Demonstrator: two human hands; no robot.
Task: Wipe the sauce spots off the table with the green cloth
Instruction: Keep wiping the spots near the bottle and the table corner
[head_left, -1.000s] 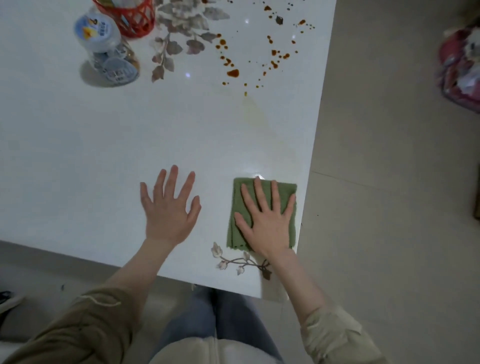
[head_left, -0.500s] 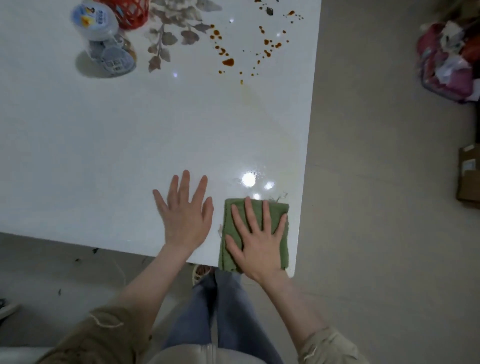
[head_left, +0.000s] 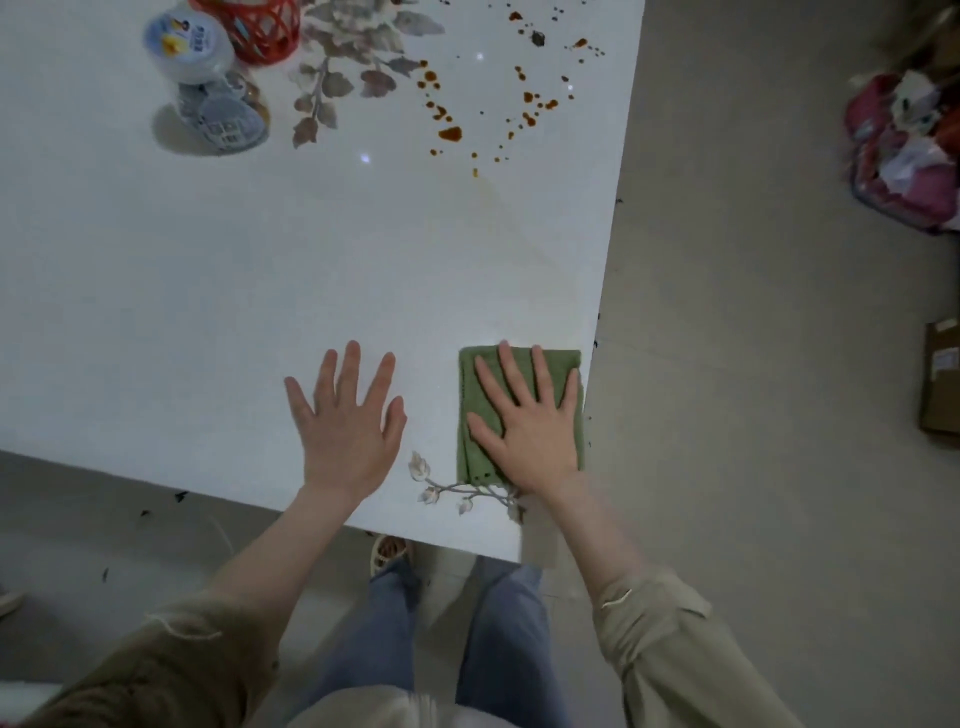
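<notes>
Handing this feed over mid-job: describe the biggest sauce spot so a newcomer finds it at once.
On the white table, look to the far right part, just right of the printed grey leaves. The brown sauce spots scatter there, and the biggest sauce spot lies near their lower left edge. It is a wide oblong blot, while its neighbours are small dots.

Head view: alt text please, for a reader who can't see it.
The right hand presses a folded green cloth flat near the right edge of the table; the left hand lies flat beside it. Brown sauce spots sit farther up, near a jar and red basket.
</notes>
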